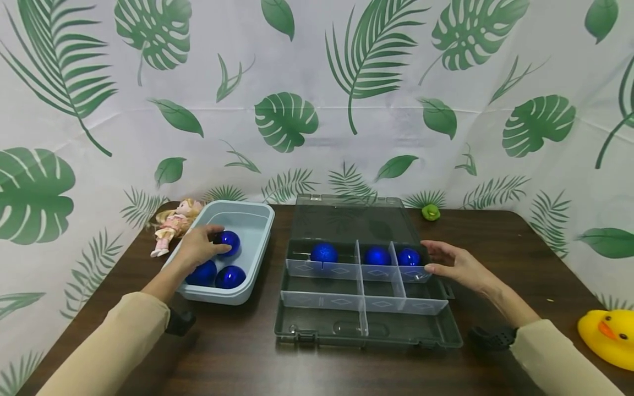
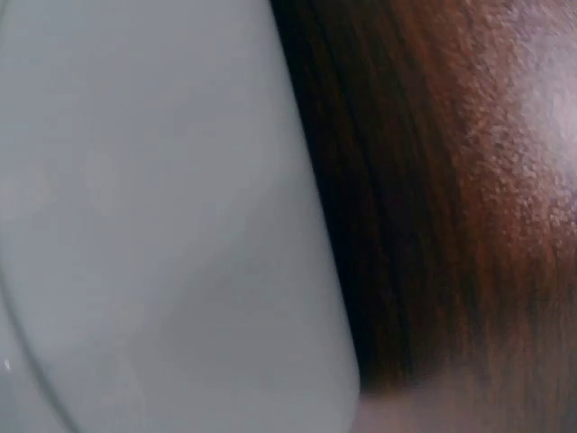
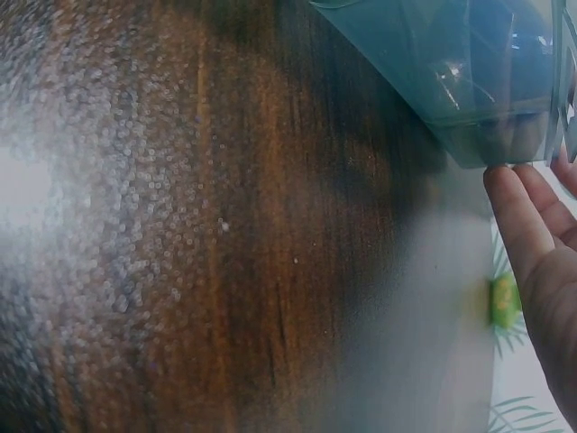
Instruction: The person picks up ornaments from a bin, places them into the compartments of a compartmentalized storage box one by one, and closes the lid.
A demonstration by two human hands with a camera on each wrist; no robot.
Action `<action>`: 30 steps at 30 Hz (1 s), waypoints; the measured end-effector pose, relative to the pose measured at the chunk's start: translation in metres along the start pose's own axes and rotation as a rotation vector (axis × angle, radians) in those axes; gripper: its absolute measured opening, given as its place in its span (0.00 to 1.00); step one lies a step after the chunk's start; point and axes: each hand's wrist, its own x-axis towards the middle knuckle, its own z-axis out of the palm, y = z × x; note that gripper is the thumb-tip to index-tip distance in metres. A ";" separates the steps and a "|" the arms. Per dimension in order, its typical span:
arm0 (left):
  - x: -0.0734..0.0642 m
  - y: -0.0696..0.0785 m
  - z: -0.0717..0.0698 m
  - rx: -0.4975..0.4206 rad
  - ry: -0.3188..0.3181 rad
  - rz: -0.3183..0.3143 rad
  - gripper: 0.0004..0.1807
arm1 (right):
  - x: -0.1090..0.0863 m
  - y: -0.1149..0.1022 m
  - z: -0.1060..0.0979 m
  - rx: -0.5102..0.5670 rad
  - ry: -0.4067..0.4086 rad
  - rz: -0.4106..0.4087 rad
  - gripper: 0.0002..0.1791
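Over the light blue plastic bin (image 1: 270, 220) my left hand (image 1: 195, 248) pinches a shiny blue Christmas ball (image 1: 230, 241) between thumb and fingers. Two more blue balls, a left one (image 1: 203, 273) and a right one (image 1: 230, 277), lie at the bin's near end. My right hand (image 1: 459, 266) touches the right side of a smoky plastic compartment box (image 1: 322, 330), its lid tipped back. Fingertips (image 3: 501, 180) meet the box wall in the right wrist view. The box's back row holds a glittery blue ball (image 1: 324, 253), a middle ball (image 1: 377, 256) and a right-hand ball (image 1: 409, 257).
A doll (image 1: 173, 224) lies against the bin's left side. At the table's back edge sits a small green toy (image 1: 431, 212), and a yellow rubber duck (image 1: 609, 335) stands at the right. A leaf-print cloth (image 1: 317, 71) hangs behind the dark wooden table (image 1: 238, 352).
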 end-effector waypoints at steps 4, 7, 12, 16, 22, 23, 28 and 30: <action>-0.002 0.001 0.000 0.048 0.013 0.019 0.30 | 0.000 0.000 0.001 0.001 -0.001 0.002 0.32; -0.004 0.004 -0.001 0.051 0.025 0.031 0.30 | 0.000 0.001 0.001 0.000 0.000 -0.002 0.32; -0.010 0.010 -0.010 0.010 0.030 0.030 0.31 | 0.001 0.002 0.001 -0.006 0.001 0.008 0.33; -0.016 0.018 -0.018 -0.048 0.039 0.032 0.32 | 0.001 0.001 0.000 -0.012 0.000 0.018 0.33; -0.029 0.042 -0.020 -0.207 0.055 0.119 0.31 | 0.001 0.003 0.001 -0.028 0.005 0.028 0.34; -0.031 0.047 -0.018 -0.236 0.052 0.147 0.30 | 0.001 0.004 0.001 -0.030 0.008 0.032 0.34; -0.038 0.077 0.001 -0.347 -0.031 0.238 0.30 | -0.001 0.003 0.001 -0.029 0.009 0.020 0.33; -0.039 0.090 0.013 -0.371 -0.076 0.265 0.30 | -0.002 0.003 0.001 -0.024 0.008 0.016 0.33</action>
